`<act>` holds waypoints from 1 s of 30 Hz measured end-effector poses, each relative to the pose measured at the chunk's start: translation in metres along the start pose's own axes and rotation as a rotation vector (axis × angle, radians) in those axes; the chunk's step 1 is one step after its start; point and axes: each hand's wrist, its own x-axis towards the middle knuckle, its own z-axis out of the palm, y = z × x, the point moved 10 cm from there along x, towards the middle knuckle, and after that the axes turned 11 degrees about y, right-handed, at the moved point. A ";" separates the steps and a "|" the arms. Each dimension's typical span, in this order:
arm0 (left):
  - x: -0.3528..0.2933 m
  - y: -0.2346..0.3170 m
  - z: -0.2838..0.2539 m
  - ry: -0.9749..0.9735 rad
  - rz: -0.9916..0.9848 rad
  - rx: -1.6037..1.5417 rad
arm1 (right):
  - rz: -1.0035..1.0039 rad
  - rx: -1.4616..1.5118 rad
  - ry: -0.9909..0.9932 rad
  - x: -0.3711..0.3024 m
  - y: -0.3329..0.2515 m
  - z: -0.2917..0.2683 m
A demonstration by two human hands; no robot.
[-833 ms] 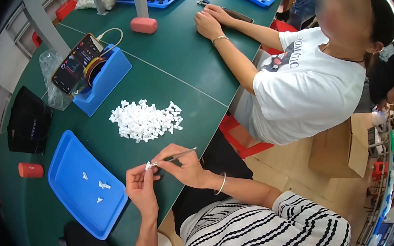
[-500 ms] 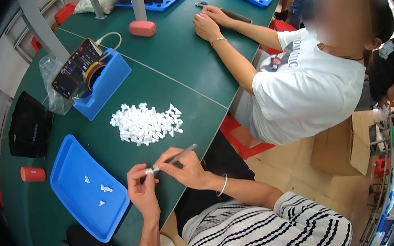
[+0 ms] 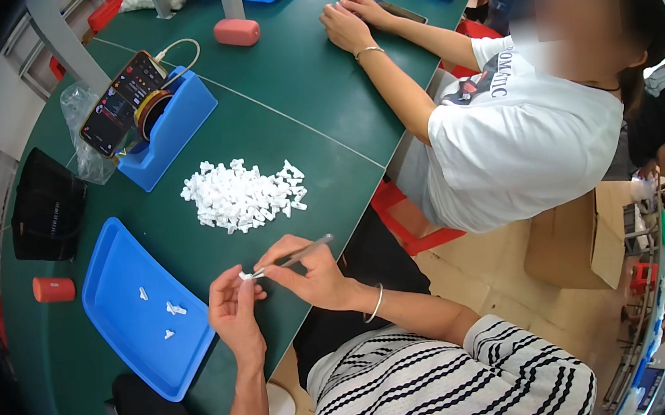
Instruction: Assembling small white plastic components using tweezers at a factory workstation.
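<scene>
My left hand (image 3: 236,321) pinches a small white plastic piece (image 3: 246,276) between thumb and fingertips, just off the table's near edge. In my right hand (image 3: 317,280) is a pair of slim metal tweezers (image 3: 314,247), its tips reaching the white piece. Beyond both hands lies a loose pile of similar white plastic pieces (image 3: 242,194) on the green table (image 3: 283,123). To the left, a shallow blue tray (image 3: 131,330) holds several of these pieces. Fine detail of the held piece is too small to make out.
A phone (image 3: 123,104) leans on a blue holder (image 3: 178,126) behind the pile. Left are a black bag (image 3: 48,205) and a red cylinder (image 3: 53,289). A co-worker's hands (image 3: 354,23) rest on the table at the right. A red case (image 3: 237,32) stands near a post.
The tweezers' tips now show against the white piece, and my left fingers have shifted slightly. The whole view has shifted a little. The pile and tray contents look the same.
</scene>
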 end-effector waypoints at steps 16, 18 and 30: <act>0.001 -0.005 0.005 -0.117 -0.019 -0.063 | 0.050 0.066 0.014 -0.004 0.010 0.001; 0.002 -0.006 0.003 -0.106 -0.020 -0.075 | 0.052 0.102 0.014 -0.005 0.010 0.002; -0.004 -0.011 0.005 -0.055 -0.015 0.065 | 0.137 -0.005 0.044 -0.005 0.014 -0.007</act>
